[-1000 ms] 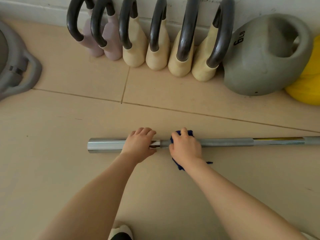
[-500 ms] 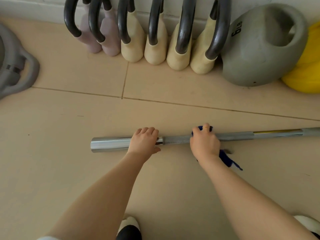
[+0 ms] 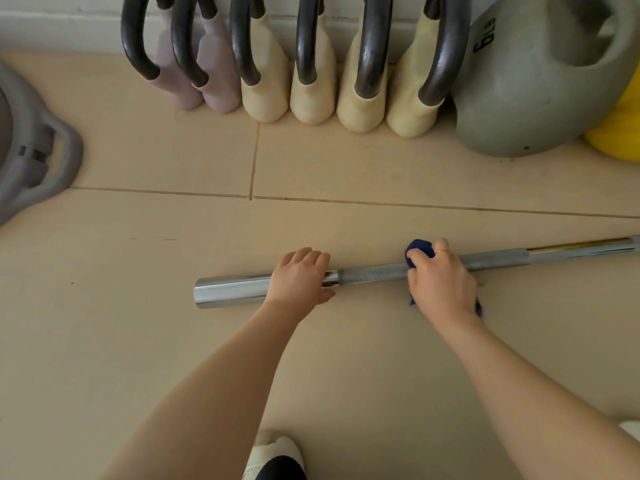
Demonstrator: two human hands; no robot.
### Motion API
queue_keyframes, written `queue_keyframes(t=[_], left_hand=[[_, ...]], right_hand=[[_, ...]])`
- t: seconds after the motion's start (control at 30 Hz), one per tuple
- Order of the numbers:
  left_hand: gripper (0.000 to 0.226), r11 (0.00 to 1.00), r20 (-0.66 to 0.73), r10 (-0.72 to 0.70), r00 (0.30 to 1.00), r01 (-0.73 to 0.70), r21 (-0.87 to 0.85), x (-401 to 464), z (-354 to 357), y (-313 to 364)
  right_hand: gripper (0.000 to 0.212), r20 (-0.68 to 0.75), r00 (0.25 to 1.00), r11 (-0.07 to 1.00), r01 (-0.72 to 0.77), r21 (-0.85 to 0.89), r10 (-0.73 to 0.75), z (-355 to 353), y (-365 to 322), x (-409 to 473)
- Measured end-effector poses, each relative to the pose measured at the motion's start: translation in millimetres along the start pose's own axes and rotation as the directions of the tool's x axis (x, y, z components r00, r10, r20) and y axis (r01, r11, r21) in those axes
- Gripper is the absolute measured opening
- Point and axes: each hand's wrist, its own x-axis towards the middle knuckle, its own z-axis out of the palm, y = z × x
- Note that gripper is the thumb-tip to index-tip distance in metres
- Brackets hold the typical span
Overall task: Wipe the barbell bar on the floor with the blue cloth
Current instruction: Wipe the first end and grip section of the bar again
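Observation:
A steel barbell bar (image 3: 374, 273) lies across the beige tiled floor, its shiny sleeve end at the left and its shaft running off the right edge. My left hand (image 3: 300, 279) grips the bar where the sleeve meets the knurled shaft. Further right, my right hand (image 3: 441, 282) is wrapped over the shaft with the blue cloth (image 3: 419, 252) bunched under the fingers. A bit of cloth pokes out below the palm too.
Several kettlebells (image 3: 313, 64) with dark handles stand in a row against the wall, then a grey 6 LB weight (image 3: 540, 88) and a yellow ball (image 3: 620, 133). A grey weight (image 3: 31, 157) lies at the left edge. My shoe (image 3: 273, 455) is at the bottom.
My right hand has slid the blue cloth rightwards along the shaft, away from the left hand. The left hand kept its hold on the sleeve end.

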Motion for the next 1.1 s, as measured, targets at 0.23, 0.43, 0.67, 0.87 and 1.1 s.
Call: queue_keyframes(t=[0.23, 0.43, 0.67, 0.87, 1.1], left_hand=[[0.069, 0.997, -0.104, 0.019, 0.994, -0.011, 0.07, 4, -1, -6], [0.048, 0.999, -0.086, -0.042, 0.995, 0.044, 0.024, 14, -8, -10], [0.038, 0.998, -0.102, -0.042, 0.994, 0.046, 0.034, 15, -10, -7], [0.034, 0.997, -0.099, -0.055, 0.994, 0.061, 0.055, 13, -9, -3], [0.038, 0.99, 0.042, -0.142, 0.989, 0.143, -0.019, 11, -17, 7]], right_hand=[[0.029, 0.049, 0.976, 0.976, 0.216, -0.037, -0.214, 22, -80, -9], [0.024, 0.043, 0.996, 0.997, 0.076, 0.001, -0.076, 3, -13, 14], [0.014, 0.007, 0.999, 0.999, -0.036, -0.002, 0.036, -1, -7, 22], [0.027, 0.116, 0.969, 0.971, 0.206, 0.121, -0.22, 22, -66, 2], [0.034, 0.065, 0.989, 0.991, 0.134, 0.005, -0.134, 1, 36, 26]])
